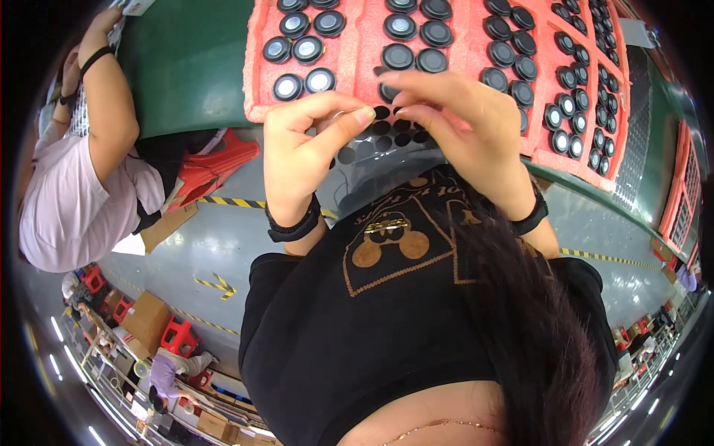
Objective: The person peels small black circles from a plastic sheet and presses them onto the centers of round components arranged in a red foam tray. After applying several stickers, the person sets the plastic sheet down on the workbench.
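Observation:
My left hand has its thumb and index finger pressed together on the edge of a clear sheet of round black stickers, which hangs just below the tray's near edge. My right hand is over the sheet's other side. Its index finger reaches towards a black round part in the tray, with the thumb lower and apart. Motion blurs these fingertips, and whether a sticker is on them I cannot tell. A pink foam tray holds rows of black round parts, some with pale centres.
The tray lies on a green work table. At the left a co-worker in a pale top sits close by. Another pink tray stands at the far right. Red stools and cardboard boxes are on the floor behind.

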